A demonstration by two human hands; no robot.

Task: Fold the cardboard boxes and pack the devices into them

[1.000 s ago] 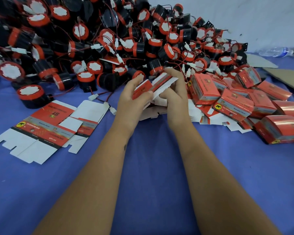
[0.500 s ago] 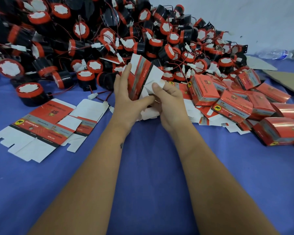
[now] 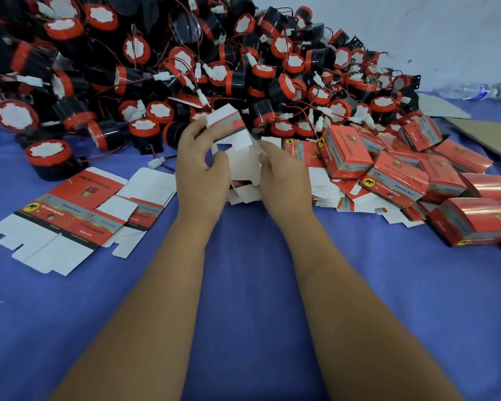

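Flat unfolded box blanks (image 3: 70,215) lay on the blue table (image 3: 243,314) at far left, well apart from the hands. Left hand (image 3: 200,166) gripped the half-formed box (image 3: 235,146) by its left edge, fingers curled round the upper panel. The box stood between both hands, white inside facing the camera, long axis roughly upright. Right hand (image 3: 284,175) pinched its lower right flap. Devices (image 3: 243,79) were heaped just behind it, either hand about equally near. Folded boxes (image 3: 394,180) sat closed to the right; contents couldn't be told.
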